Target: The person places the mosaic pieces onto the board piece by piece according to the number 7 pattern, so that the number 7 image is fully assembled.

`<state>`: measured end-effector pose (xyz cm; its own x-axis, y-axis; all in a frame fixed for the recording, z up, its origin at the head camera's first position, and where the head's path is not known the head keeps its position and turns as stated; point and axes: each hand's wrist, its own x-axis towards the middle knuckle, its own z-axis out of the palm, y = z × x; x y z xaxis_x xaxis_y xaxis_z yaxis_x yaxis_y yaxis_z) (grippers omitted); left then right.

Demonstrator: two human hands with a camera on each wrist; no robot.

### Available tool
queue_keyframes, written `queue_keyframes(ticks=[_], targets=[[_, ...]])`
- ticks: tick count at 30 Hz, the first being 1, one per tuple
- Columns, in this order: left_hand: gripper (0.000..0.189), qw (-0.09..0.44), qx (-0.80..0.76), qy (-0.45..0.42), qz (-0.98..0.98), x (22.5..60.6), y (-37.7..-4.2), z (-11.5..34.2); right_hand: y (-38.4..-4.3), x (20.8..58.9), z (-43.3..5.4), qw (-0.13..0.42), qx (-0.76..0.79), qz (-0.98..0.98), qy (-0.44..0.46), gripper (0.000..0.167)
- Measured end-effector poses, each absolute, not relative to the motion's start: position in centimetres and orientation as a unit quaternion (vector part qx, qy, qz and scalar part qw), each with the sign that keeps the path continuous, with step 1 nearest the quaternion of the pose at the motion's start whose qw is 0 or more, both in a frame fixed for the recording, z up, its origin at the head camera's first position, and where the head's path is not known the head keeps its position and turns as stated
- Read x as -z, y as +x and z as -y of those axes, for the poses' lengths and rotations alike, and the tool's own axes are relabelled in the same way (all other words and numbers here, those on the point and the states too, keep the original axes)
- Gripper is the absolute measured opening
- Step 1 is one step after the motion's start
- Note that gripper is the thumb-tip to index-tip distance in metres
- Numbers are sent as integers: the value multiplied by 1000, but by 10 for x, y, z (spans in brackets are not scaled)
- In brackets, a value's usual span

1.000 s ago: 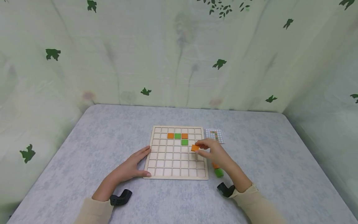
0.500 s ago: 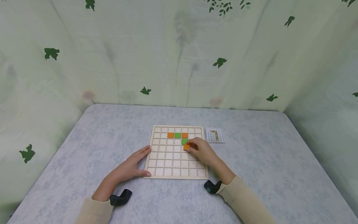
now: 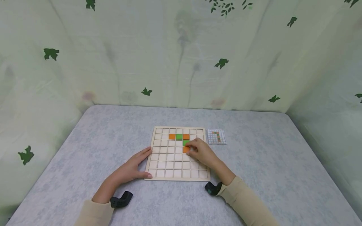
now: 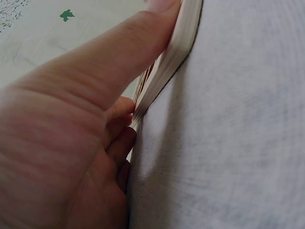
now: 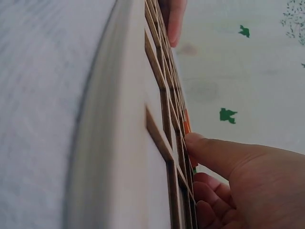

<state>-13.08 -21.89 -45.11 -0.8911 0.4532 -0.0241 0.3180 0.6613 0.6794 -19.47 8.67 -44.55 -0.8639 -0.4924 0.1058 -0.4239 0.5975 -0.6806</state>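
Observation:
A wooden board [image 3: 167, 164] with a raised grid of square cells lies flat on the table. My right hand [image 3: 203, 153] pinches an orange square tile [image 3: 185, 149] between thumb and fingers, down at a cell right of the board's middle. Directly behind it is a green tile [image 3: 185, 142], partly covered by the fingertips. Farther back, two orange tiles flank another green tile [image 3: 179, 137] in a row. My left hand [image 3: 128, 169] rests at the board's left side, fingers extended along the edge and thumb [image 4: 128, 57] on the front corner.
A small printed card [image 3: 216, 137] with a coloured grid pattern lies beside the board's far right corner. The grey table [image 3: 118, 125] ends at a pale curtain [image 3: 113, 62] with green leaf shapes. My right forearm covers the table right of the board.
My right hand has carried the orange tile leftward over the board and lowered it to the cell in front of the green tile. The left hand has stayed put.

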Motion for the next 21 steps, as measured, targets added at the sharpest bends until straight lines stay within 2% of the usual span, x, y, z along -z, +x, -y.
queue_keyframes(ticks=[8,16,21], targets=[[100,100,-353,210,-906,452,-132,218,-190,437,-97,60,411,-878,-239,36],[99,100,-349,208,-908,451,-132,218,-172,414,-138,21,415,-879,-235,41],[100,103,-349,209,-908,451,-131,219,-155,415,-164,11,389,-889,-242,41]])
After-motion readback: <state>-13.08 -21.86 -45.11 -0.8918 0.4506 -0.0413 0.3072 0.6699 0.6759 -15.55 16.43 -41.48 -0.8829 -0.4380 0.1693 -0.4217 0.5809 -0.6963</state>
